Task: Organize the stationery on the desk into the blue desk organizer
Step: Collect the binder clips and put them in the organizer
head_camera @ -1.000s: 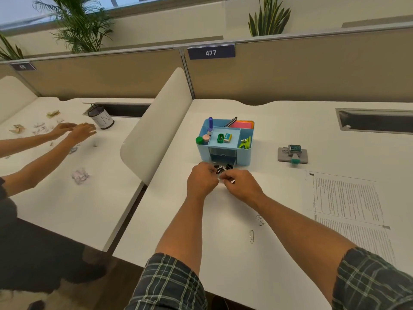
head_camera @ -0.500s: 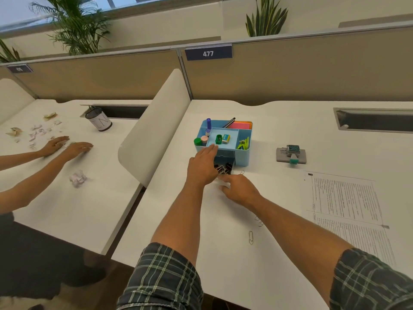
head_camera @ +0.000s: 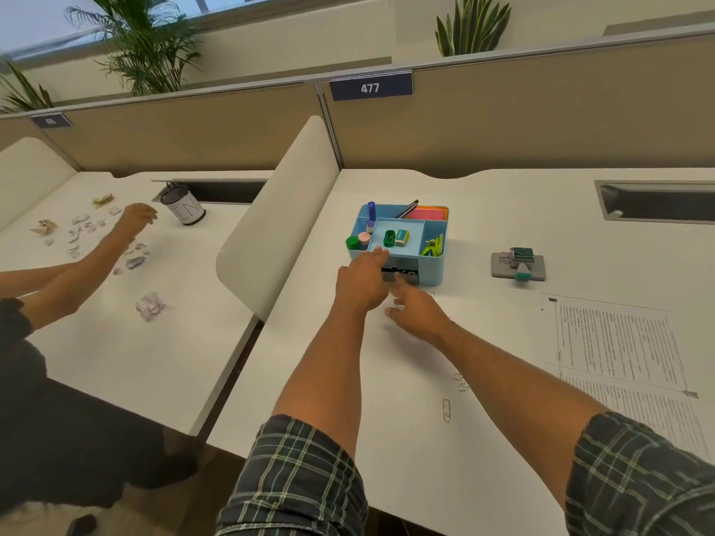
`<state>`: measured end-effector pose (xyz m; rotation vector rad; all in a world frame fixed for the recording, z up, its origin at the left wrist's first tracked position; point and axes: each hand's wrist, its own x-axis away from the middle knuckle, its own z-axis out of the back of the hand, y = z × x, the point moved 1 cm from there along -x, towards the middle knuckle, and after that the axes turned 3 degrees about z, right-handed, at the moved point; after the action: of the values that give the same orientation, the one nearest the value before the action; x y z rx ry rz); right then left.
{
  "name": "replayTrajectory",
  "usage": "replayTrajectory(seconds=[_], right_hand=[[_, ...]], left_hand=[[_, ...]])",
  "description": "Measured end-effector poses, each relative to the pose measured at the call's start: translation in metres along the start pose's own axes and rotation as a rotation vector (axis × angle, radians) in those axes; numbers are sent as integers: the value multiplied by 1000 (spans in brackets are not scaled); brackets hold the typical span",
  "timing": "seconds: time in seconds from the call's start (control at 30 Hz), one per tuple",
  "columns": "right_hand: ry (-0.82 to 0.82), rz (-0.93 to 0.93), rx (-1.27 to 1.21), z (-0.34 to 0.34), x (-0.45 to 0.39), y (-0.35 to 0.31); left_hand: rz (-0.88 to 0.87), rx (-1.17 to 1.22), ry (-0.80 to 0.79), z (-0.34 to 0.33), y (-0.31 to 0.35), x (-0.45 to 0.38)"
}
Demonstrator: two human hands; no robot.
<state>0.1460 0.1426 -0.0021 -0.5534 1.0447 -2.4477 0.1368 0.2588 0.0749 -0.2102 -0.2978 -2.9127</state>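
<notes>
Organizer (head_camera: 433, 269), blue and boxy, sits toward the back of the white surface (head_camera: 387, 439), and it serves as the landmark for everything else. Its top compartments already hold a good share of the stationery: a purple-capped tube (head_camera: 372, 212) at its back left corner, a green sharpener (head_camera: 389, 237) and a small box (head_camera: 402, 237) in the middle tray, pink sticky notes (head_camera: 427, 214) with a dark pen (head_camera: 406, 209) at the back right, and yellow-green clips (head_camera: 435, 247) along the right side. A small drawer (head_camera: 402, 273) in the organizer's front face stands open, with dark binder clips just visible inside.

The left hand (head_camera: 361, 284) reaches to the front edge of the organizer, fingers extended onto the rim above the drawer; its grip looks spread, holding nothing I can make out. The right hand (head_camera: 416, 315) rests just in front of the drawer with fingers loosely extended toward it (whether it pinches a clip, I cannot tell).

Judging by what lies out, the job is mostly done but not finished. Nearer than the organizer, a large paper clip (head_camera: 446, 410) and two small ones (head_camera: 461, 382) remain loose on the surface. To the organizer's right sits a grey hole punch (head_camera: 518, 266), and beyond that, printed sheets (head_camera: 619, 350). The drawer probably wants closing once the clips are in.
</notes>
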Motion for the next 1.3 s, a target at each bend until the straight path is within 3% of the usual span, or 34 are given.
replayTrajectory(seconds=[0.2, 0.37, 0.83, 1.07, 1.3], right_hand=[[84, -93, -243, 2, -9, -4], [247, -206, -839, 5, -11, -12], [478, -284, -1778, 0, -9, -26], [524, -325, -1876, -2, -12, -31], [543, -351, -1759, -6, -8, -26]], left_hand=[[8, -20, -23, 0, 3, -2], [9, 12, -14, -2, 2, -2], [15, 83, -44, -3, 2, -5], [28, 109, -74, -2, 2, -6], [35, 108, -90, 3, 5, 0]])
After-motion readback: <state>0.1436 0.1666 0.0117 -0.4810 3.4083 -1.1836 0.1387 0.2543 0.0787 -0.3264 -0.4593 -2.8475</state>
